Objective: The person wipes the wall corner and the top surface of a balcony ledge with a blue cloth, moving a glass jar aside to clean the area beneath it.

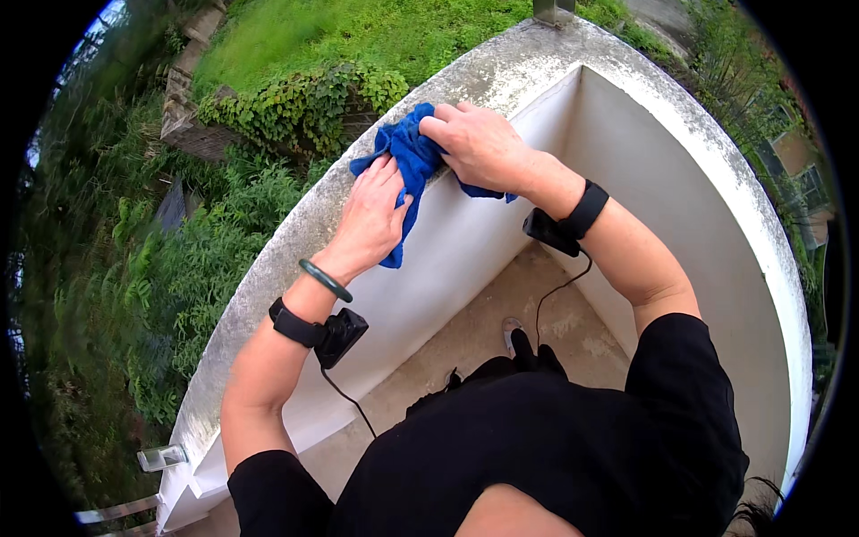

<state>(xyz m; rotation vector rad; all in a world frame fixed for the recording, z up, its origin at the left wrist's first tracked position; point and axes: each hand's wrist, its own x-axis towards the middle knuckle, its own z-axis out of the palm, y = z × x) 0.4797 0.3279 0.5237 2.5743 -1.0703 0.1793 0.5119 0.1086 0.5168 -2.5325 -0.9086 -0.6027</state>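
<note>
A crumpled blue cloth (411, 151) lies on the weathered top of a white parapet wall (295, 221), and parts of it hang over the inner edge. My left hand (374, 211) rests on the cloth's near left part, fingers stretched over it. Bunched cloth is gripped by my right hand (480, 144), whose fingers are curled at its upper right. On each wrist a black strap carries a small black device with a cable, and the left wrist also has a dark green bangle (325, 280).
The parapet turns a corner near a metal post (554, 12). A glass jar (162, 458) stands on the wall at lower left, by metal rails (121, 510). Outside are shrubs, grass and a vine-covered brick wall (201, 134). Below me is a concrete floor (463, 349).
</note>
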